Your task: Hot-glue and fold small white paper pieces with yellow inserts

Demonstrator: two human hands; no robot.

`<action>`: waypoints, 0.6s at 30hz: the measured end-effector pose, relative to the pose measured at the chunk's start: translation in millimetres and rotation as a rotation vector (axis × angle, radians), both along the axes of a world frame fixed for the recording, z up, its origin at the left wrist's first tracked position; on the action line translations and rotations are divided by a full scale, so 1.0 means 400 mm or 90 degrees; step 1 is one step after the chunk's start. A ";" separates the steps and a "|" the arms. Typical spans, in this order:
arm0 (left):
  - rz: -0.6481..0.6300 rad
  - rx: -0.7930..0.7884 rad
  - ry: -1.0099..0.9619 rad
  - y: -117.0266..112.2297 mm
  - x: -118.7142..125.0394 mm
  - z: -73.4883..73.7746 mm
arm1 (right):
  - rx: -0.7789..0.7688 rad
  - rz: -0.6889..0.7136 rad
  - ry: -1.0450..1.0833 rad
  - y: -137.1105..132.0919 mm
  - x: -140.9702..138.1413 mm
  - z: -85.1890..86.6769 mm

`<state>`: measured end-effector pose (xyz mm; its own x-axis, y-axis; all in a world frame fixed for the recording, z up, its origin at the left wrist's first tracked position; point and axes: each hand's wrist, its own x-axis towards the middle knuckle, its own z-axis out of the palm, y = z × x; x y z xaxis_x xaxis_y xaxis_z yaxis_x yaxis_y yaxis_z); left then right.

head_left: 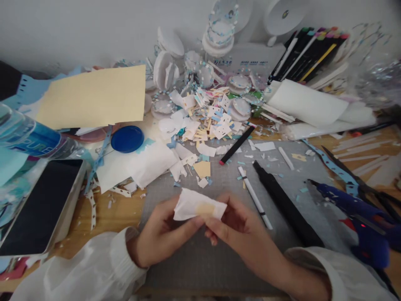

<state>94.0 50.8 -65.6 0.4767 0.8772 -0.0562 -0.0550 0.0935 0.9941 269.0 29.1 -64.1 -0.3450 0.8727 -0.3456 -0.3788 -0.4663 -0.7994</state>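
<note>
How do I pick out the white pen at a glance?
Find the grey mat. Beyond the right hand, the white pen lies slantwise on it, left of a thick black object. Black bands across its white body set it apart from that object and the plain white stick farther back.

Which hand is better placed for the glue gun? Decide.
Right, probably: the glue gun lies nearer the right hand than the left hand. Both hold the white piece, but the left could keep it.
</note>
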 end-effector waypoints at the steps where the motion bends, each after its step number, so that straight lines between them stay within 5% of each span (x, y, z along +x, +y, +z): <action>1: 0.020 -0.012 -0.008 0.000 0.000 0.000 | -0.009 0.011 -0.003 -0.002 -0.002 0.002; 6: 0.061 -0.069 -0.047 0.004 -0.005 0.000 | -0.012 0.058 -0.043 -0.011 -0.005 0.004; 11: -0.009 -0.045 -0.017 0.005 -0.003 -0.001 | -0.024 0.060 -0.072 -0.017 -0.008 -0.003; 18: -0.042 -0.163 -0.063 0.015 -0.002 0.020 | 0.020 0.122 0.015 -0.021 0.005 -0.011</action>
